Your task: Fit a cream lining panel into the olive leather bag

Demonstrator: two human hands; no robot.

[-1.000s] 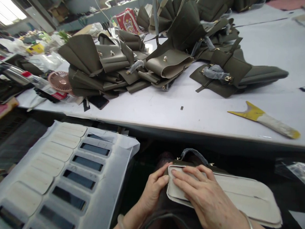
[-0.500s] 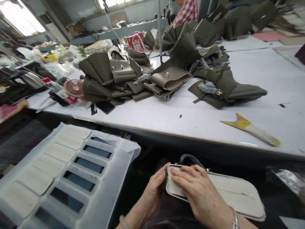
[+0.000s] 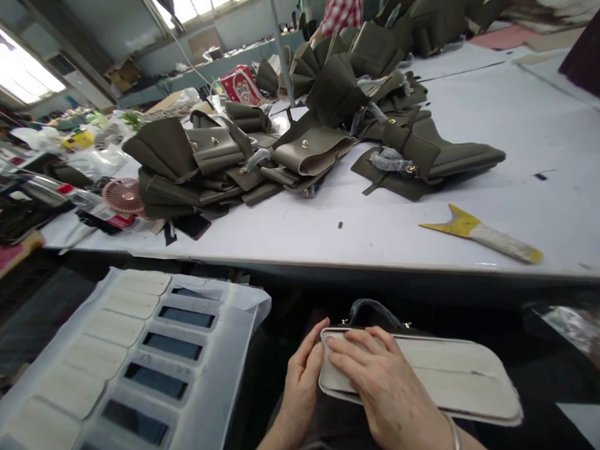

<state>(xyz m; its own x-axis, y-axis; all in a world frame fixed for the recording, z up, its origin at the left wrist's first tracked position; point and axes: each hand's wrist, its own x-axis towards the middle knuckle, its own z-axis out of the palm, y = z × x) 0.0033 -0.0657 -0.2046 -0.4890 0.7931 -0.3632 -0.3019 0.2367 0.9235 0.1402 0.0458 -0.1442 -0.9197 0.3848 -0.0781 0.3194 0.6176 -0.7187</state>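
Up front, white table [image 3: 379, 229] w/ olive bag parts [image 3: 307, 146]; right hand [image 3: 384, 393] spread flat on cream panel [image 3: 448, 377].

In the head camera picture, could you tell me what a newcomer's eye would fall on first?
Probably the heap of olive-green bag parts piled across the white table. Near the table's front edge lies a yellow-tipped scraper. At the bottom, the right hand presses flat on a cream oblong pad, the left hand grips its end, and a white sheet with cut-out slots lies at lower left.
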